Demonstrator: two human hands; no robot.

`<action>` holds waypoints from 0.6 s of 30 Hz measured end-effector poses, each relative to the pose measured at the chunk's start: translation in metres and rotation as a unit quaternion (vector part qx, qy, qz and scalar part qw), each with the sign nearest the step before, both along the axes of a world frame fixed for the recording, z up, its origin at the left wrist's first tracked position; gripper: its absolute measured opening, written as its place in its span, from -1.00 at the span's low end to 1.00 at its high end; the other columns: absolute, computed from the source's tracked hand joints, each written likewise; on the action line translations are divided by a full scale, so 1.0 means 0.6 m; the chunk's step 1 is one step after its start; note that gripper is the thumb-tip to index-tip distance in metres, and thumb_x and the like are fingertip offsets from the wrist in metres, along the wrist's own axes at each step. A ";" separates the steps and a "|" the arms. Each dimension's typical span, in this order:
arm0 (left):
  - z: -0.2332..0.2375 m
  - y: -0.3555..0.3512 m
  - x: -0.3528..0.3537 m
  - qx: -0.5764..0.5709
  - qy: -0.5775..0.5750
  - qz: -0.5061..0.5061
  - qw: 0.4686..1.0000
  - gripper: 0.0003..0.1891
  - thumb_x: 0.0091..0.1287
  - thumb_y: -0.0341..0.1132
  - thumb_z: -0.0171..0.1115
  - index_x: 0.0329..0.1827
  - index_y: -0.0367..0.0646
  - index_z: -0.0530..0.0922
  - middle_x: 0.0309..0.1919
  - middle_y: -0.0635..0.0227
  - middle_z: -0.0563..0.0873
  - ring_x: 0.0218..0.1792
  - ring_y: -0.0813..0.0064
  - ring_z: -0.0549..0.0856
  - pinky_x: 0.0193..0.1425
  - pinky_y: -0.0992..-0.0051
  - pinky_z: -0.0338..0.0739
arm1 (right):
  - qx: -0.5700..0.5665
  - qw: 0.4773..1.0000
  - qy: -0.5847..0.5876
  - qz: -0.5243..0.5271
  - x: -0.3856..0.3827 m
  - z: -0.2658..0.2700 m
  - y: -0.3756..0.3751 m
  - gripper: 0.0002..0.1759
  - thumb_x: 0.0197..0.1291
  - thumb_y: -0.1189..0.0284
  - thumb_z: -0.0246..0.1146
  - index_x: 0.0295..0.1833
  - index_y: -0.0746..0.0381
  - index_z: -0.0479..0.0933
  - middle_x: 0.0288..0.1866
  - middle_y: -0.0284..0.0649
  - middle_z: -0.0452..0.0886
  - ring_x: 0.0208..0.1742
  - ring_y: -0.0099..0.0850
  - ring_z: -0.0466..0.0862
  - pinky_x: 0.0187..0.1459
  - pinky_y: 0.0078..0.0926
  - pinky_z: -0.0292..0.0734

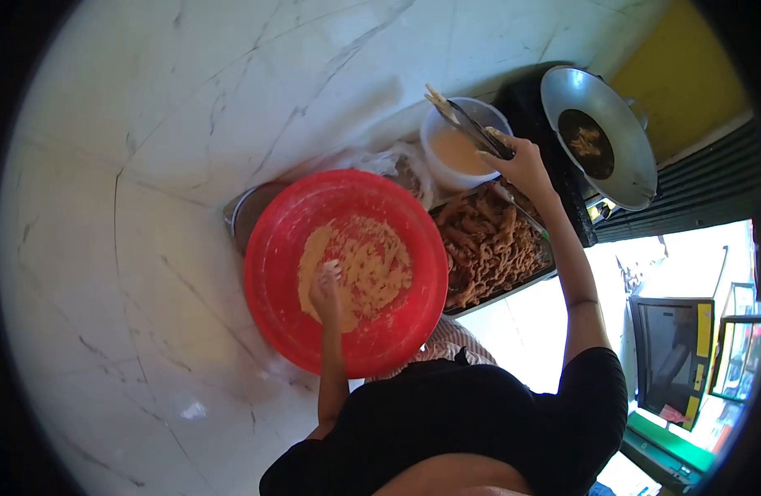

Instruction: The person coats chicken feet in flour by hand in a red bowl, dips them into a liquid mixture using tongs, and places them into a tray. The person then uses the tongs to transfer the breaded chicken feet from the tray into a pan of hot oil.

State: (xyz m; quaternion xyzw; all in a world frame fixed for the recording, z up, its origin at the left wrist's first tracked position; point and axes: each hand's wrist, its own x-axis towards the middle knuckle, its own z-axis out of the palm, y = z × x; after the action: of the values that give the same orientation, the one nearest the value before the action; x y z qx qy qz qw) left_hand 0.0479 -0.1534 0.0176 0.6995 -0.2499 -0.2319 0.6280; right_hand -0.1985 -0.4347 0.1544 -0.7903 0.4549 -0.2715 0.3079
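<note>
1. nearest the camera is the black shirt [480, 405], at six o'clock in the view.
2. the right hand [521, 157] grips the tongs [477, 126] near their back end, above the tub [488, 112] of batter [453, 155].
3. the left hand [324, 289] is down in the flour [372, 269] in the red basin [265, 273], just toward eight o'clock from its middle. its fingers are dusted white; whether they clasp anything, i cannot tell.
4. from the basin, the tub stands between one and two o'clock, the wok [632, 140] at two, and the tray [504, 293] of brown strips [480, 236] near three.
5. the tongs look stiff, slim and light; the back end is the place to hold them, where the grip already sits.
6. the pale strip [437, 98] at their tips is likely soft, light and slick if wet. a gentle pinch across its middle should suit; a hard squeeze could tear it.
7. the tongs' long axis runs from four to ten o'clock, tips toward ten. the strip seems to lie along much the same line, its free end toward eleven.
</note>
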 end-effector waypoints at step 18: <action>-0.017 -0.221 -0.198 0.009 -0.303 -0.238 0.923 -0.78 0.19 -0.35 0.13 -0.09 0.05 0.50 -0.06 0.53 0.57 0.17 0.32 0.37 0.27 0.03 -0.07 | 0.094 0.963 0.224 0.121 0.044 -0.227 -0.196 -0.57 -0.39 0.32 0.41 -0.36 0.39 0.56 -0.45 0.02 0.59 -0.39 -0.15 0.62 -0.23 -0.35 0.51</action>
State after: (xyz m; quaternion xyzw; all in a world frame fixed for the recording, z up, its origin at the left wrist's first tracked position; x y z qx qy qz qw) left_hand -0.0712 -0.2858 0.0075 0.6618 -0.5852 -0.1540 0.4425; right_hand -0.1722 -0.5523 0.0183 -0.8474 0.4369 -0.0045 0.3017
